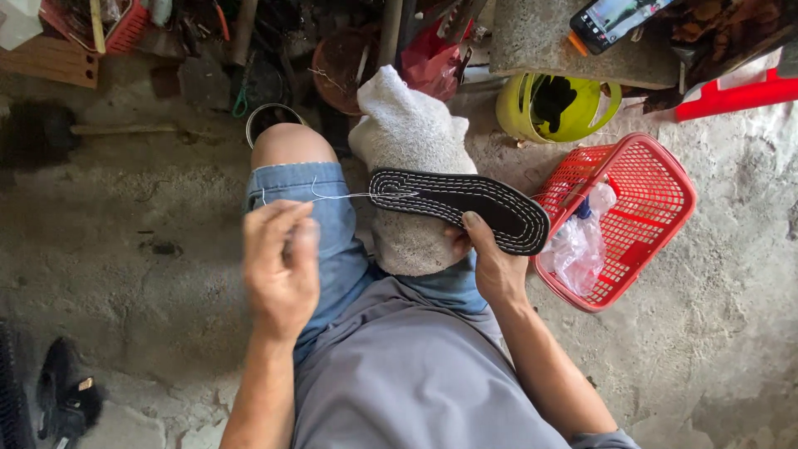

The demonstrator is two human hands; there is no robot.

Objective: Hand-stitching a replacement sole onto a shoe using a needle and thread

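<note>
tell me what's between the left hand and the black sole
In the head view, a thin white thread runs taut from the left hand to the sole, crossing the denim-covered knee. The right hand holds the sole.

Backyard cobbler's workshop, floor-level.
Rough concrete floor [706, 333]; tool clutter heaped along the wall [249, 33] (handles, rings, scraps); red plastic basket [665, 199] of supplies; stitched black shoe sole [457, 204] worked over a knee.
</note>
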